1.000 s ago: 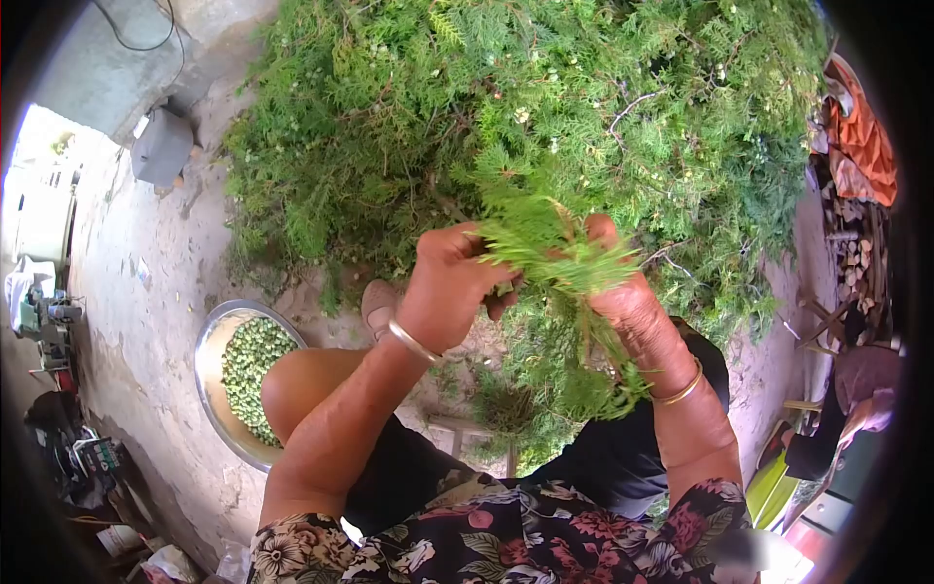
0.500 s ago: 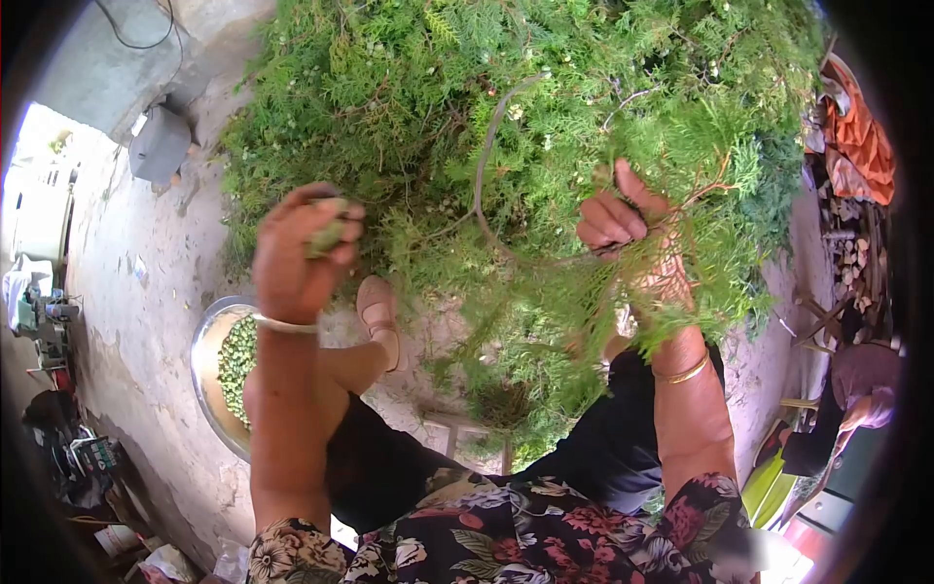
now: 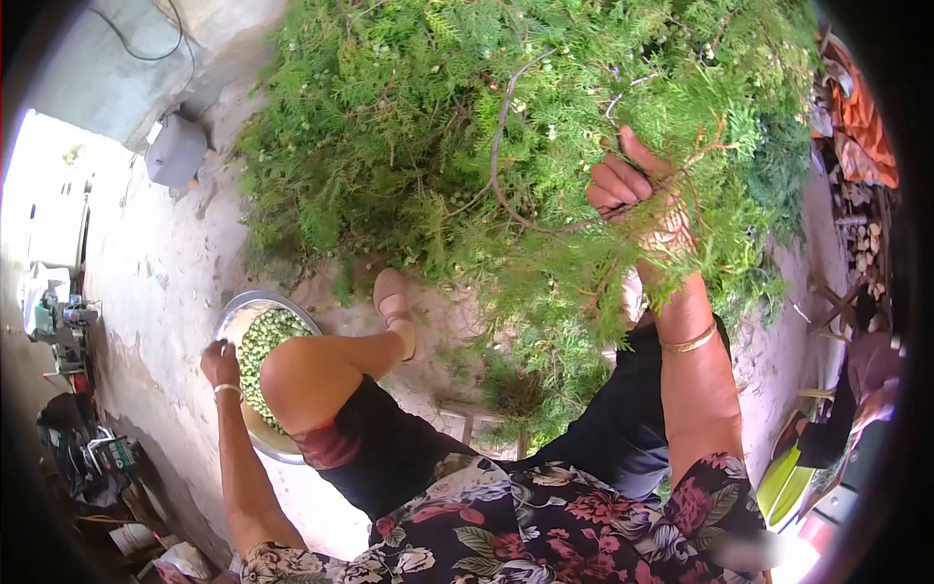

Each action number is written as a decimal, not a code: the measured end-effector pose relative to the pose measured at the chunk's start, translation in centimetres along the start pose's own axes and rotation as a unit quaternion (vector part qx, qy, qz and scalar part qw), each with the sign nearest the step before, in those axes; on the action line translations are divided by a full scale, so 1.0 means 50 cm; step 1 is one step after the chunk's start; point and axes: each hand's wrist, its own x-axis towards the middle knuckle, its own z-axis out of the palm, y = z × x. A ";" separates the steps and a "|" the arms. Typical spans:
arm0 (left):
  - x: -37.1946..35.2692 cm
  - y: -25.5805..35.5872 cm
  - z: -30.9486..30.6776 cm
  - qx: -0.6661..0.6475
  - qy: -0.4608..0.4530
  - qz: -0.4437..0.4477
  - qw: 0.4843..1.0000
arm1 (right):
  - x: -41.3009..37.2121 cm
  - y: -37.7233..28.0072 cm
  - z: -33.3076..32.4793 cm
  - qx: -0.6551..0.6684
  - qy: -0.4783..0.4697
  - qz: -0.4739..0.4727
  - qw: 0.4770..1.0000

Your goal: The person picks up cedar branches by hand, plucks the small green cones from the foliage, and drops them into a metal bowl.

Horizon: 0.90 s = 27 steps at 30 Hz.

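My left hand [image 3: 221, 364] is at the left rim of a metal basin [image 3: 226, 317], its fingers curled together. Whatever those fingers hold, if anything, does not show. Small round green cones [image 3: 265, 341] lie in the basin, partly hidden behind my bent knee. In my right hand [image 3: 625, 183] is a leafy conifer branch [image 3: 699, 161], gripped with fingers wrapped and thumb raised. Its feathery sprays hang over my wrist and forearm. Just beyond both legs rises a big heap of green conifer branches [image 3: 389, 136], with a bare curved stem [image 3: 499, 146] across it.
Below the heap, a wooden stool [image 3: 465, 414] shows between my legs. A grey box-like object [image 3: 177, 151] stands by the left wall. Orange cloth [image 3: 864, 122] and stacked wood [image 3: 864, 248] line the right side. Another person's sleeve [image 3: 871, 365] appears at the far right.
My left hand has moved from the heap, with green cones in its fingers, down and left to the basin's rim. My right hand keeps its branch and has barely moved.
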 end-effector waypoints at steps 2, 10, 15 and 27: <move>-0.025 -0.052 0.012 0.012 0.036 -0.051 0.998 | 0.000 0.000 -0.017 0.052 0.008 -0.015 0.999; -0.029 0.078 -0.038 0.063 -0.113 -0.029 0.991 | -0.002 -0.005 -0.028 -0.061 0.202 -0.127 0.969; -0.006 0.380 -0.141 -0.271 -0.220 0.113 0.930 | 0.013 -0.021 -0.062 0.008 0.189 -0.116 0.975; -0.222 0.835 -0.245 -0.581 -0.205 0.197 0.762 | -0.085 0.034 0.064 -0.041 0.238 -0.119 0.963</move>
